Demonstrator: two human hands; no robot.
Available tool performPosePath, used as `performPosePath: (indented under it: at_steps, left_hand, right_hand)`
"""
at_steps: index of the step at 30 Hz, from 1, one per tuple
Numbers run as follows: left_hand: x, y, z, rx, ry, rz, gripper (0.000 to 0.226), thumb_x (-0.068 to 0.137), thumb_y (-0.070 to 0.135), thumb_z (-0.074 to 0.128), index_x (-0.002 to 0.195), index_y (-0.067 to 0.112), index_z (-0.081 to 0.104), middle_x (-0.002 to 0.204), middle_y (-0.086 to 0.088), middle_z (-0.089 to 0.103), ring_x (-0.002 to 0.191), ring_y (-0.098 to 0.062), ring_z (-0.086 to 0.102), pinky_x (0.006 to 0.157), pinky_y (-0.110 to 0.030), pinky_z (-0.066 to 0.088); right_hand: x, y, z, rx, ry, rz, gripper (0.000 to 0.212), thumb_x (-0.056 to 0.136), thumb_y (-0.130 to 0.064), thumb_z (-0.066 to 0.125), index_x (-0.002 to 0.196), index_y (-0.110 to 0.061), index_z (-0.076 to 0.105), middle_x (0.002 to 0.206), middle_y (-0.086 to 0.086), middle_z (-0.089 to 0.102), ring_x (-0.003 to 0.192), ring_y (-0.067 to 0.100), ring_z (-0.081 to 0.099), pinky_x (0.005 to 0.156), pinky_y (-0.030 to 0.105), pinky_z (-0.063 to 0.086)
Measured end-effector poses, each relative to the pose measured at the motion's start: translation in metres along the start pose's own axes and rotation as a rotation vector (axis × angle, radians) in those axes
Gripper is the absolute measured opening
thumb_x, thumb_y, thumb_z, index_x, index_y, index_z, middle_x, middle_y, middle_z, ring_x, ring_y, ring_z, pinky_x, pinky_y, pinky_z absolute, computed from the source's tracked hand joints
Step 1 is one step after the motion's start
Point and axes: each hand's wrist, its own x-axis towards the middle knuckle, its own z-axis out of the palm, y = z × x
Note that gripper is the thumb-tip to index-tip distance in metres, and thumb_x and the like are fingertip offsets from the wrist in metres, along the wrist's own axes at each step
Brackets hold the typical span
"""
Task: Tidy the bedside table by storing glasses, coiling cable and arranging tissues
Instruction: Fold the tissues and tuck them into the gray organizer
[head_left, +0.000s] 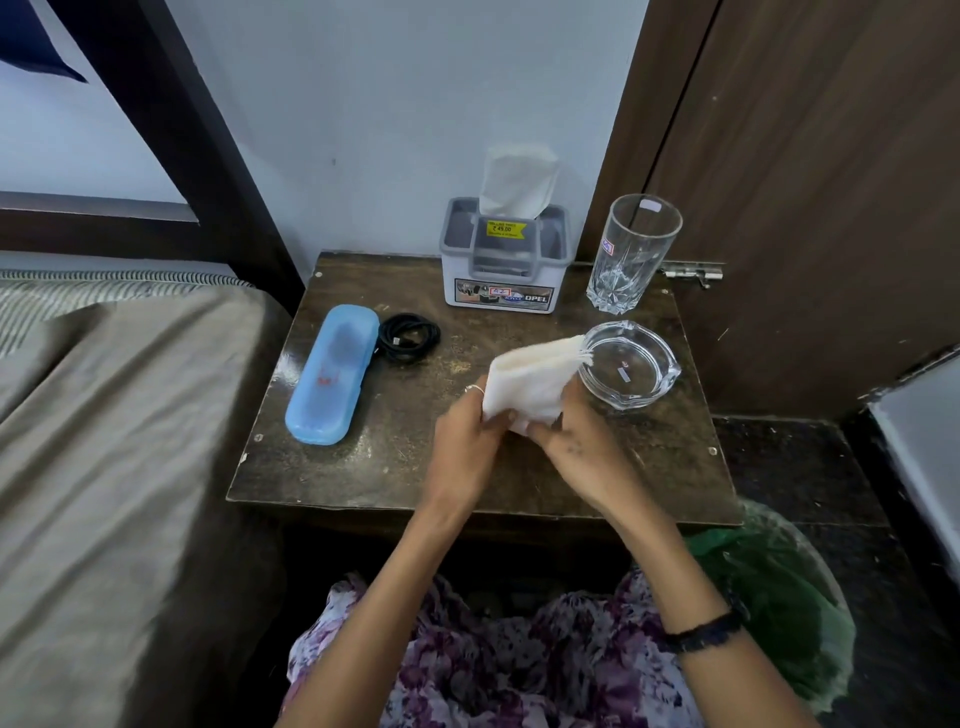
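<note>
Looking down from the person's head, the view took in a dark wooden bedside table (415, 467) set between a bed with a grey-brown cover (104, 441) on the left and a brown door (831, 208) on the right. Both hands met above the table's front right area, holding a folded white tissue (530, 376). The left hand (465, 441), with a ring on one finger, pinched the tissue's lower left edge with curled fingers. The right hand (576, 441) gripped the lower right part, fingers curled round it; a dark band circled that wrist. The tissue's far corner reached up to the rim of a clear glass ashtray (631, 369), though whether it touched could not be told.

At the back of the table stood a grey tissue box (504, 270) with a white tissue standing up out of its top. Just right of it stood an empty tall drinking glass (631, 254). On the left side lay a closed blue glasses case (332, 374), and just beside its far end sat a coiled black cable (410, 338). A bin lined with green plastic (779, 597) sat on the floor at lower right.
</note>
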Motion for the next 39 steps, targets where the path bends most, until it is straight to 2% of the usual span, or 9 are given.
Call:
performPosePath:
  at_steps: [3, 7, 9, 11, 16, 22, 26, 29, 39]
  left_hand:
    - [-0.002, -0.008, 0.000, -0.024, 0.005, 0.019, 0.034, 0.087, 0.002, 0.057, 0.107, 0.030, 0.055, 0.090, 0.027, 0.056, 0.081, 0.021, 0.053, 0.069, -0.003, 0.042]
    - [0.007, -0.019, -0.003, 0.023, 0.005, 0.016, 0.040, 0.084, 0.000, 0.056, 0.117, 0.022, 0.052, 0.111, 0.002, 0.057, 0.107, -0.011, 0.054, 0.082, -0.017, 0.043]
    - [0.015, -0.014, -0.004, -0.038, 0.010, -0.055, 0.032, 0.085, 0.001, 0.057, 0.103, 0.026, 0.048, 0.102, 0.003, 0.058, 0.102, -0.018, 0.057, 0.076, -0.022, 0.047]
    - [0.027, -0.002, -0.010, -0.040, -0.005, -0.041, 0.029, 0.087, 0.006, 0.059, 0.092, 0.029, 0.044, 0.092, 0.015, 0.055, 0.090, -0.009, 0.059, 0.065, -0.015, 0.049]
    - [0.070, 0.043, -0.033, 0.209, 0.049, 0.181, 0.013, 0.083, 0.009, 0.065, 0.084, 0.015, 0.054, 0.074, 0.015, 0.054, 0.067, 0.004, 0.051, 0.058, -0.002, 0.041]
    - [0.142, 0.084, -0.045, 0.387, 0.074, 0.314, 0.013, 0.082, 0.005, 0.064, 0.092, 0.000, 0.058, 0.071, 0.003, 0.057, 0.068, -0.017, 0.054, 0.059, -0.013, 0.041]
    - [0.172, 0.080, -0.038, 0.427, 0.103, 0.318, 0.015, 0.082, 0.005, 0.062, 0.094, -0.001, 0.058, 0.089, -0.015, 0.066, 0.082, -0.031, 0.061, 0.073, -0.037, 0.051]
    - [0.183, 0.073, -0.032, 0.448, 0.103, 0.292, 0.016, 0.082, 0.005, 0.063, 0.095, -0.002, 0.057, 0.091, -0.015, 0.066, 0.076, -0.026, 0.058, 0.064, -0.027, 0.046]
    - [0.198, 0.055, -0.027, 0.615, 0.076, 0.309, 0.018, 0.078, 0.013, 0.068, 0.091, 0.003, 0.060, 0.092, -0.014, 0.061, 0.090, -0.031, 0.052, 0.069, -0.033, 0.039]
  right_hand:
    - [0.004, 0.006, 0.004, -0.032, 0.014, 0.002, 0.038, 0.086, -0.001, 0.057, 0.118, -0.016, 0.044, 0.114, -0.001, 0.059, 0.112, 0.015, 0.055, 0.092, 0.029, 0.043]
    - [0.002, 0.004, 0.005, -0.182, -0.017, -0.044, 0.044, 0.089, -0.006, 0.055, 0.131, -0.013, 0.041, 0.113, -0.005, 0.055, 0.107, 0.011, 0.052, 0.080, 0.022, 0.039]
    - [0.004, 0.001, 0.003, -0.177, 0.037, -0.081, 0.041, 0.089, -0.008, 0.054, 0.130, -0.014, 0.048, 0.121, 0.000, 0.061, 0.112, 0.017, 0.056, 0.088, 0.031, 0.046]
    - [0.012, -0.007, -0.004, -0.133, 0.099, -0.085, 0.037, 0.089, -0.007, 0.055, 0.126, -0.013, 0.053, 0.121, 0.005, 0.063, 0.110, 0.021, 0.059, 0.092, 0.040, 0.049]
    - [0.051, -0.042, -0.029, -0.088, 0.186, -0.117, 0.038, 0.086, -0.007, 0.061, 0.124, -0.007, 0.055, 0.119, 0.009, 0.064, 0.106, 0.022, 0.061, 0.088, 0.037, 0.051]
    - [0.113, -0.084, -0.053, -0.151, 0.228, -0.217, 0.031, 0.085, -0.002, 0.058, 0.116, -0.004, 0.058, 0.109, 0.014, 0.067, 0.097, 0.029, 0.064, 0.086, 0.049, 0.052]
    - [0.141, -0.091, -0.057, -0.283, 0.255, -0.229, 0.029, 0.085, -0.004, 0.059, 0.114, -0.006, 0.061, 0.107, 0.013, 0.068, 0.093, 0.029, 0.065, 0.084, 0.039, 0.052]
    - [0.152, -0.088, -0.055, -0.363, 0.274, -0.242, 0.029, 0.084, -0.003, 0.059, 0.112, -0.007, 0.062, 0.104, 0.015, 0.068, 0.094, 0.032, 0.063, 0.082, 0.041, 0.052]
    - [0.174, -0.072, -0.050, -0.628, 0.321, -0.302, 0.019, 0.085, -0.007, 0.060, 0.103, -0.009, 0.057, 0.099, 0.015, 0.064, 0.092, 0.035, 0.058, 0.063, 0.034, 0.039]
